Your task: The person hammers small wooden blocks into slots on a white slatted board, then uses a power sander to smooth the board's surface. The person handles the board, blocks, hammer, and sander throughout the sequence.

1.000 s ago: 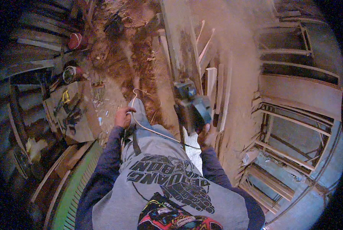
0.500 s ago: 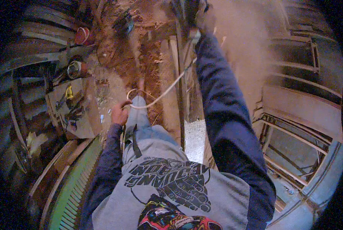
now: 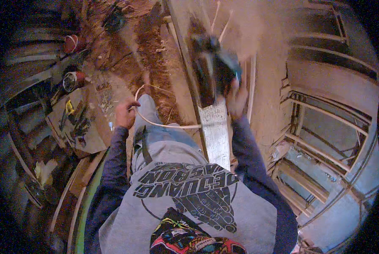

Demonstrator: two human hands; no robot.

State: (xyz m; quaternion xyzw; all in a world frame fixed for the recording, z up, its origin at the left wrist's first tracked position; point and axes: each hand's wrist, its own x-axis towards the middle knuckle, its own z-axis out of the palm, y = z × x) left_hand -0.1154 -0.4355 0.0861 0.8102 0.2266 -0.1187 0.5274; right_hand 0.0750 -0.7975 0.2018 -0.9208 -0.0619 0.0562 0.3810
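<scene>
In my right hand [image 3: 239, 97] is a teal-and-black electric planer [image 3: 217, 63], blurred by motion. The planer rests on a long wooden board [image 3: 215, 135], whose near end shows a pale surface. A pale power cord [image 3: 168, 126] loops from beside the board over my leg to my left hand [image 3: 126, 113]. The fingers of my left hand are closed on that cord, just left of my knee. Part of my right hand's grip is hidden by blur and by the tool.
Dust hangs beyond and to the right of the planer. Reddish shavings [image 3: 132, 55] cover the ground ahead. On the left, a small bench [image 3: 92, 135] carries a yellow-handled tool [image 3: 70, 106], with red containers [image 3: 74, 43] behind. Wooden frames [image 3: 320, 131] stand at the right.
My right hand has drawn the planer back toward me along the board, bending my outstretched arm. The cord now sags lower, and my left hand still holds it.
</scene>
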